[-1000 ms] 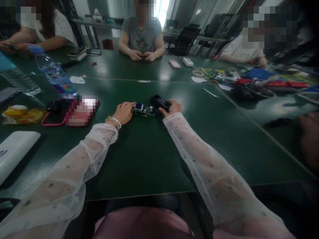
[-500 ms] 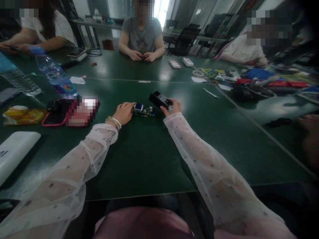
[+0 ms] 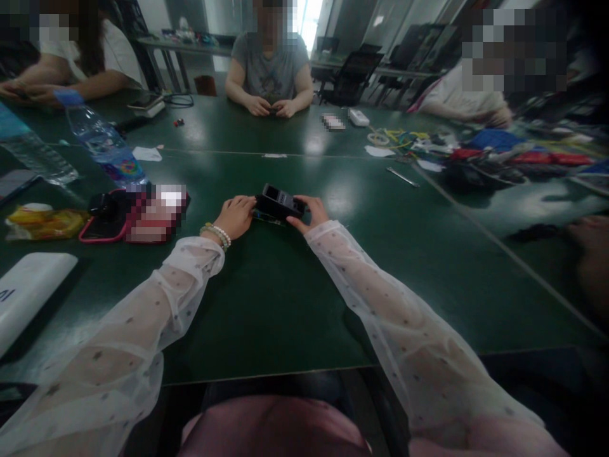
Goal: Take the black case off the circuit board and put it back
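My left hand (image 3: 237, 216), closed, grips the left end of a small circuit board (image 3: 268, 219). Only the board's lower edge shows now, since a black plastic case (image 3: 281, 203) with openings in its face covers most of it. The case's right end is held between the thumb and fingers of my right hand (image 3: 314, 214). Case and board overlap just in front of me; whether they touch I cannot tell. A phone in a pink case (image 3: 158, 219) lies to the left of my left hand.
Left on the green table (image 3: 266, 304) are a water bottle (image 3: 107, 145), a yellow packet (image 3: 50, 222) and a white power bank (image 3: 35, 292). Tweezers (image 3: 402, 177) and tangled cables (image 3: 404, 141) lie at right. Several people sit around, one opposite (image 3: 271, 70).
My right hand has brought the black case left, over the circuit board, hiding its small screen and most components. My left hand has stayed at the board's left end.
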### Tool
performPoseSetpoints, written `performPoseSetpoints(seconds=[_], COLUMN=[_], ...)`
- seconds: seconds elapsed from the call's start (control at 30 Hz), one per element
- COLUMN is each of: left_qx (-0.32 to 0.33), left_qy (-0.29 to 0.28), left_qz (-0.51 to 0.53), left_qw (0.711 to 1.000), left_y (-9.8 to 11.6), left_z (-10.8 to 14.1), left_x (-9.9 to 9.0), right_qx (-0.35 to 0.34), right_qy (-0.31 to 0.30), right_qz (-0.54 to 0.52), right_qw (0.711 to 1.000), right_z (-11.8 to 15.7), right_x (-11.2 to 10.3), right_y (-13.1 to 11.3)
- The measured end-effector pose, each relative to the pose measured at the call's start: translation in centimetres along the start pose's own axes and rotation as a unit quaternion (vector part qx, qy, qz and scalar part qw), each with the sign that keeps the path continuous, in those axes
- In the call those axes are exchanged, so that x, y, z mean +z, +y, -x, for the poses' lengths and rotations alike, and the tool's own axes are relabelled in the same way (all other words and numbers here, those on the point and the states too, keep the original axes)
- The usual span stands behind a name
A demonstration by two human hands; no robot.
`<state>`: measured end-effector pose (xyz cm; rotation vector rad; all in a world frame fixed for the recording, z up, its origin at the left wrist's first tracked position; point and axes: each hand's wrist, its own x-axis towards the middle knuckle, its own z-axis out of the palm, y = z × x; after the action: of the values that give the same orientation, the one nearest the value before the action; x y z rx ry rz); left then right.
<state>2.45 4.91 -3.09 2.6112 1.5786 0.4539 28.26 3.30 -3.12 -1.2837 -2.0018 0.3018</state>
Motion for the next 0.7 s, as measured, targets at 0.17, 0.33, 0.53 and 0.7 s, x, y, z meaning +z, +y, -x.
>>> performPoseSetpoints(seconds=[0.17, 0.33, 0.53, 0.7], left_qx=[-0.001, -0.007, -0.005, -0.005], left_qy=[0.005, -0.005, -0.002, -0.005], left_qz=[0.003, 0.01, 0.012, 0.011], left_qw=[1.0, 1.0, 1.0, 1.0], left_y=[-0.1, -0.1, -0.1, -0.2], left_z=[-0.1, -0.1, -0.1, -0.2], left_x=[0.1, 0.1, 0.1, 0.2], right_qx=[-0.034, -0.054, -0.057, -0.098], right_qy=[-0.028, -0.049, -0.019, -0.002], right_qz=[0.028, 0.064, 0.041, 0.074], right_qw=[0.999, 0.995, 0.997, 0.992], right_z=[-0.2, -0.4, 0.1, 0.1], right_x=[-0.3, -0.7, -0.5, -0.2], right_y=[-0.2, -0.5, -1.0, -0.9])
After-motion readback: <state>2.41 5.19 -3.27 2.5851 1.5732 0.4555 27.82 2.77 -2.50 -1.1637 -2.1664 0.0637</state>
